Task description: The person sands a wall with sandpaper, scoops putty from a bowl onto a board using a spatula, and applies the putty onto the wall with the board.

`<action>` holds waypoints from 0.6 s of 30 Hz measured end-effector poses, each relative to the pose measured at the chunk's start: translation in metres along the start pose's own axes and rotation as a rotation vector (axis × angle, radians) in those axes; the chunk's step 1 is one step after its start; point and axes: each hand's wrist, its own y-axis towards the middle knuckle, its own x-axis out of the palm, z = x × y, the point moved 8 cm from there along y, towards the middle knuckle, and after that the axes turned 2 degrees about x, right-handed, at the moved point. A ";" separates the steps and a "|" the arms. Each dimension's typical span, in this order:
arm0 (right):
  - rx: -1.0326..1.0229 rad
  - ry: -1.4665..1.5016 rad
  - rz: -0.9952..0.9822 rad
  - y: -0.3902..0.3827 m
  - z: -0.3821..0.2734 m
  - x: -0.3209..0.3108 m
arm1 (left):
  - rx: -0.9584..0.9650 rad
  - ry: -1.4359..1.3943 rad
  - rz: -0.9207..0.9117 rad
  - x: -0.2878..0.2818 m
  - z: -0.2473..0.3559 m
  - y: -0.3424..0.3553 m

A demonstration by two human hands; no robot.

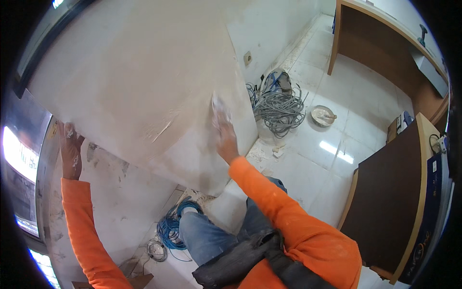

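My right hand, coated with white paste, is closed on a thin flat putty scraper, seen nearly edge-on against the wall. Pale, damp-looking patches cover this wall face, and a raised streak of putty lies left of the scraper. At the wall's lower left corner, beside the window frame, my left hand rests with its fingers stretched upward. White paste dots its fingers, and I see nothing held in it.
Grey cable coils lie by the wall, near a bowl of putty with a tool in it. A blue cable coil sits beside my leg. Brown desks stand at right. A socket is on the far wall.
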 end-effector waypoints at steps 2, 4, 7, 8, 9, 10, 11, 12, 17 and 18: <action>0.283 0.182 -0.040 -0.035 0.052 -0.017 | 0.015 0.008 -0.013 0.000 0.004 0.002; 0.471 0.103 0.144 -0.050 0.140 -0.038 | 0.016 0.004 -0.028 0.012 0.005 0.003; 0.786 0.383 0.222 0.007 0.187 -0.048 | 0.028 0.005 -0.075 0.018 0.008 0.002; 0.853 0.530 0.232 0.030 0.185 -0.041 | 0.029 0.001 -0.057 0.011 0.004 0.003; 0.784 0.616 0.289 0.062 0.176 -0.041 | 0.030 -0.012 -0.045 0.008 0.001 0.005; 0.693 0.612 0.319 0.101 0.174 -0.041 | 0.033 -0.025 -0.041 0.013 0.012 0.004; 0.652 0.597 0.271 0.125 0.163 -0.034 | 0.049 -0.001 -0.058 0.024 0.021 0.001; 0.605 0.575 0.231 0.151 0.152 -0.034 | 0.071 0.014 -0.083 0.035 0.025 0.001; -0.025 0.083 0.173 0.134 -0.057 -0.004 | 0.017 0.046 -0.010 0.016 0.015 -0.008; -0.030 0.077 0.178 0.112 -0.064 -0.016 | 0.008 0.053 0.001 0.017 0.016 -0.009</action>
